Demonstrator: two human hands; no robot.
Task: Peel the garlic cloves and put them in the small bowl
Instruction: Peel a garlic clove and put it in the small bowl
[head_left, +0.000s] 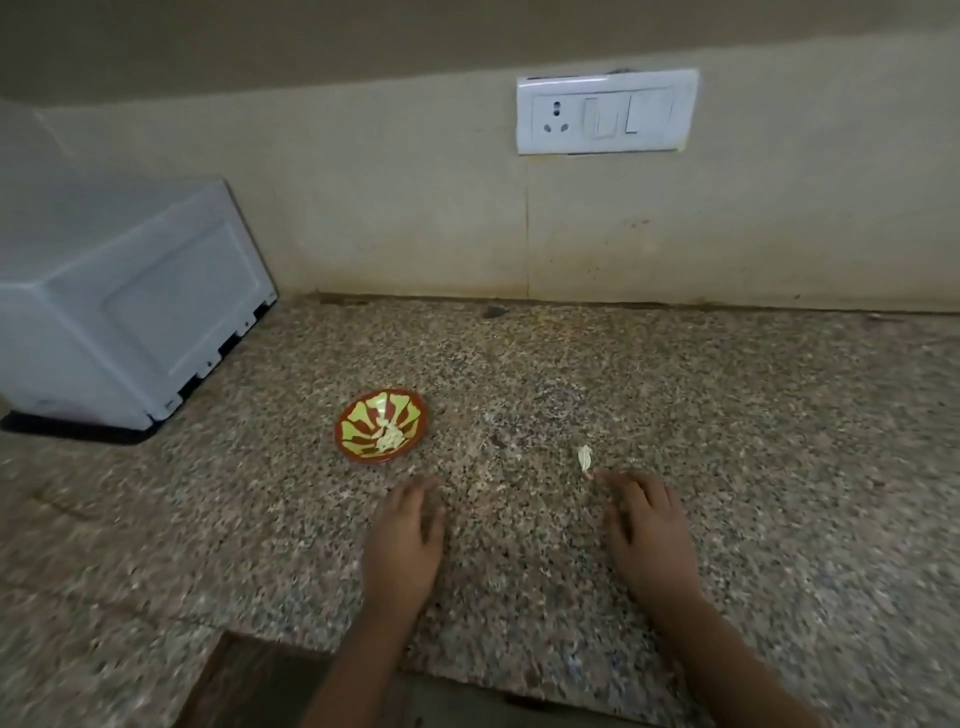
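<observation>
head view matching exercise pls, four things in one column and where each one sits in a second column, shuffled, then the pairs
Things:
1. small bowl
2. pale garlic piece
3. socket plate
4. white appliance

Places:
a. on the wall above the counter
b. at the far left of the counter
c. just beyond the fingertips of the right hand
d. ahead of the left hand, with pale pieces inside

Pairs: 1-d, 2-c, 3-a, 4-b
</observation>
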